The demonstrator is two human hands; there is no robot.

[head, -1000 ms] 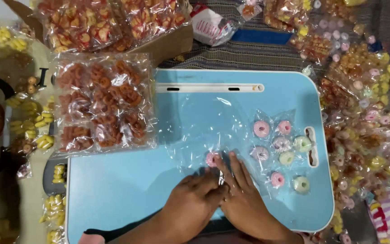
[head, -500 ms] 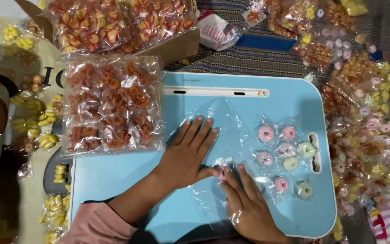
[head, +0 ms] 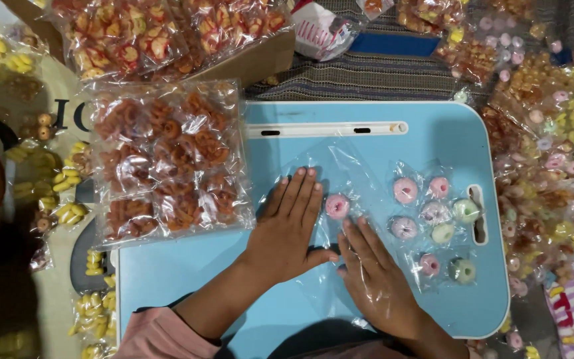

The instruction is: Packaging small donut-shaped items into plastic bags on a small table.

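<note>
A clear plastic bag (head: 340, 166) lies flat on the light blue lap tray (head: 433, 129). My left hand (head: 290, 226) presses palm-down on the bag's left part, fingers spread. My right hand (head: 377, 276) rests flat on the bag's lower right, fingertips just below a pink ring-shaped candy (head: 337, 206) that lies in or under the bag. To the right, several small wrapped ring candies (head: 433, 213), pink, white and green, lie loose on the tray.
A large packet of orange ring snacks (head: 164, 163) overlaps the tray's left edge. A cardboard box with more red-orange packets (head: 167, 30) sits behind. Yellow snack packets (head: 68, 213) lie at left, mixed candy packets (head: 546, 153) at right.
My left hand slid up and left from beside the right hand and now lies flat on the bag. The right hand stayed low on the bag. The camera view shifted slightly.
</note>
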